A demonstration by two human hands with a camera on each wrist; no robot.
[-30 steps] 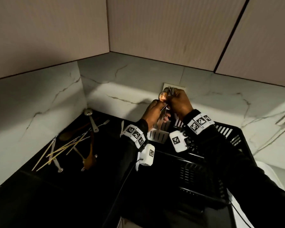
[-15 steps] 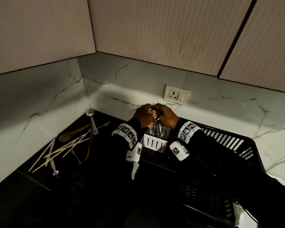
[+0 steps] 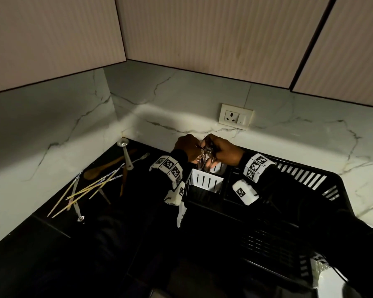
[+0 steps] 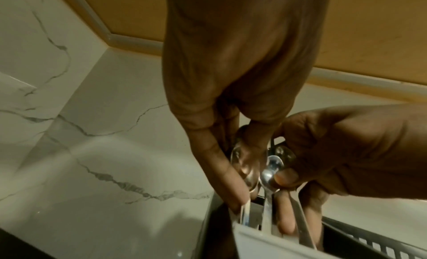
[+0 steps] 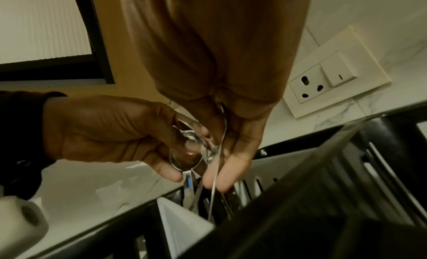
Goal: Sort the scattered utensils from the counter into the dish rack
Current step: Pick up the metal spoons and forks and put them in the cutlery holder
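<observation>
Black plastic fills the near part of the head view: the dish rack (image 3: 267,222) sits on the dark tabletop (image 3: 52,254), with a white slotted cutlery holder (image 3: 206,181) at its far left corner. Over that holder the left hand (image 3: 186,147) and right hand (image 3: 226,153) meet, both curled around a bunch of metal spoons (image 3: 206,157) whose handles point down into it.

Only the wrist views show the grips. From the left wrist, the left hand (image 4: 231,80) pinches one spoon bowl between thumb and fingers, while the right hand (image 4: 346,153) closes round the others; at least three spoons (image 4: 270,169) can be counted, the rest hidden by fingers. From the right wrist, the right hand (image 5: 221,80) has its fingers bent around thin handles, and the left hand (image 5: 110,129) grips a spoon bowl.

Only the head view shows what lies to the left on the tabletop: several chopsticks (image 3: 84,190), too crossed to count, two wooden spoons (image 3: 99,171), one fork (image 3: 141,158) and two metal ladles (image 3: 126,155). Farthest, on the marble wall, is one socket (image 3: 236,117).
</observation>
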